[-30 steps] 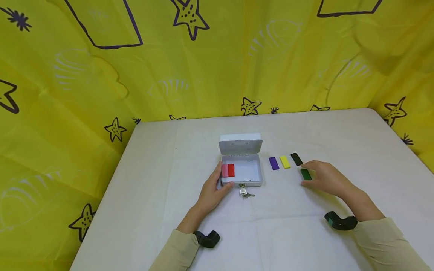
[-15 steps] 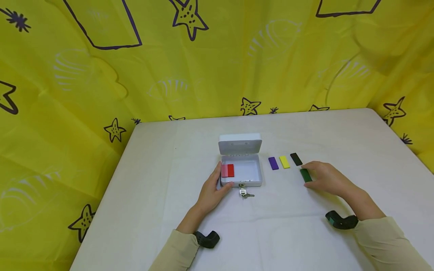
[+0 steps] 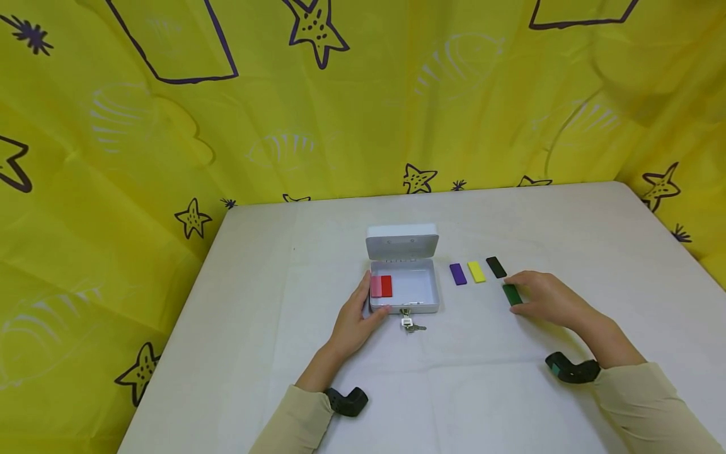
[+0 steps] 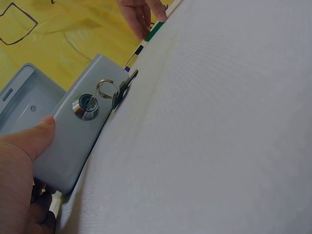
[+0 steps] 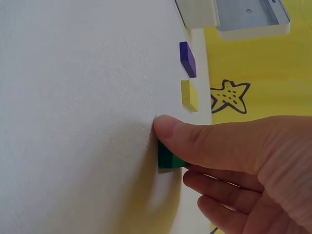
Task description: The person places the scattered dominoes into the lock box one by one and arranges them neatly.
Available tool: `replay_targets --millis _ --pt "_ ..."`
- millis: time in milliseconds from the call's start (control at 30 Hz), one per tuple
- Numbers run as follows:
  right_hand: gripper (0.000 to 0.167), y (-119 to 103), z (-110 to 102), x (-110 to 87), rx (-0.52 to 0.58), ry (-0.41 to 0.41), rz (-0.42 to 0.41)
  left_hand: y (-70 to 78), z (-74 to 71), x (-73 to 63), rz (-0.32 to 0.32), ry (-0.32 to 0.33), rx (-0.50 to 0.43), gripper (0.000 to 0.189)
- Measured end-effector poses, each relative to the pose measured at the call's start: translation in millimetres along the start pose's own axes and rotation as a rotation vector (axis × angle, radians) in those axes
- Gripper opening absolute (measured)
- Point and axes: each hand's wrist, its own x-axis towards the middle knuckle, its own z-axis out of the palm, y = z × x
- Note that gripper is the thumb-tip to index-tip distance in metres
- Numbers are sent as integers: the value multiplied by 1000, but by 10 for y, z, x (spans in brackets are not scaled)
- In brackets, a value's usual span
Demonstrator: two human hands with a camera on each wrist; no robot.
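A small white cash box stands with its lid raised. My left hand grips its front left corner, thumb on the front wall and fingers along the side. Keys on a ring hang from the lock. Inside, against the left wall, lie a pink block and a red block. To the right of the box, my right hand pinches a green block between thumb and fingers, low over the table. The thumb covers part of that block in the right wrist view.
Between the box and my right hand lie a purple block, a yellow block and a black block. White cloth covers the table. A yellow patterned curtain hangs behind it.
My right thumb has come in slightly against the near end of the green block, which it now pinches. The left hand and the box look the same.
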Motion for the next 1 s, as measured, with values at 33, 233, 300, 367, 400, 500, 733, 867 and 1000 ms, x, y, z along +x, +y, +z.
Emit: replay_targets --millis 33,233,300,367,400,500,733,867,1000 --pt "49 1 0 0 -2 2 0 3 -1 -1 -2 -1 -1 81" --pt "50 19 2 3 -1 6 11 8 2 -1 -17 -4 7 81" --pt "51 27 2 2 1 6 9 3 4 0 -20 -5 12 81" --pt "51 32 1 -4 6 7 10 0 5 0 -20 -5 12 81" --pt "51 35 0 -8 13 7 11 -2 5 0 -18 -5 12 81" --pt "51 40 0 -17 29 7 11 -3 4 -3 -9 -3 8 81" --pt "49 24 -9 -21 29 17 1 -5 5 -4 3 2 4 82" --pt "48 -27 -32 -15 6 30 0 -11 7 -3 8 3 7 82" --pt "50 -117 -62 -1 -16 46 -6 -4 3 -4 11 4 9 81"
